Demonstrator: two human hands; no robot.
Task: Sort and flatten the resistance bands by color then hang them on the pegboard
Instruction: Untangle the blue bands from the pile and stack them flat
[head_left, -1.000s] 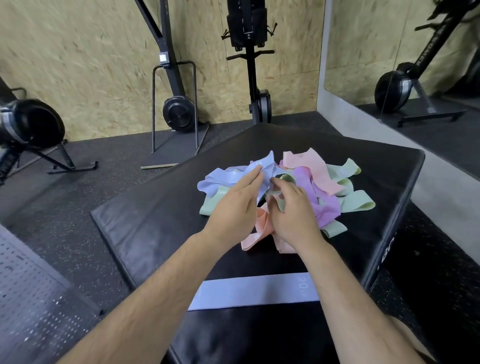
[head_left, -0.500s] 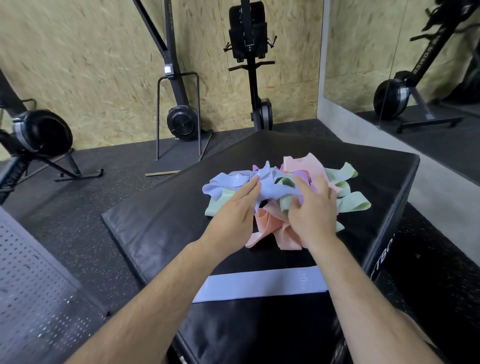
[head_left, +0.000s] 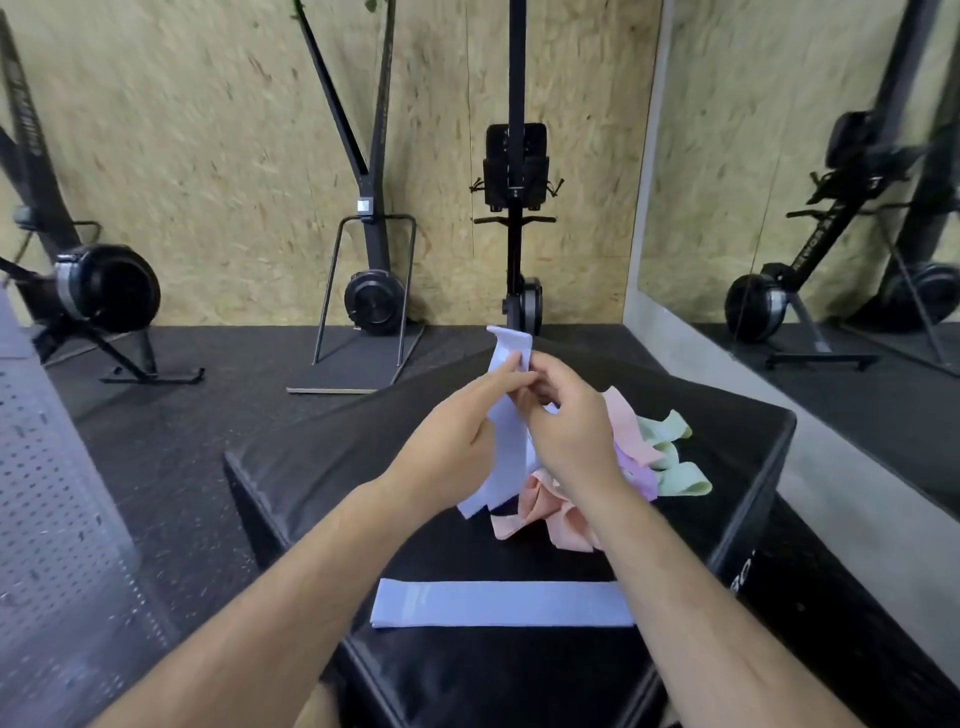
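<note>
Both hands are raised over the black padded box, with a pale blue band held between them.

Left hand: thumb and fingertips pinch the band near its upper end. Right hand: fingers curled in and gripping the same band from the 3 o'clock side, the two sets of fingertips almost touching.

The band hangs roughly upright. Its top end stands above the fingers and its lower end reaches down to the pile.

Pile of bands, just past the box's centre toward 2 o'clock:
- peach bands crumpled on the near side
- a pink band and a purple band behind the right hand
- green bands on the 3 o'clock fringe

A second blue band lies flat and straight at 6 o'clock, near the box's front edge and well apart from the pile.

A grey pegboard sits at 9 o'clock on the floor side. Rowing machines stand against the chipboard wall at 12 o'clock.
</note>
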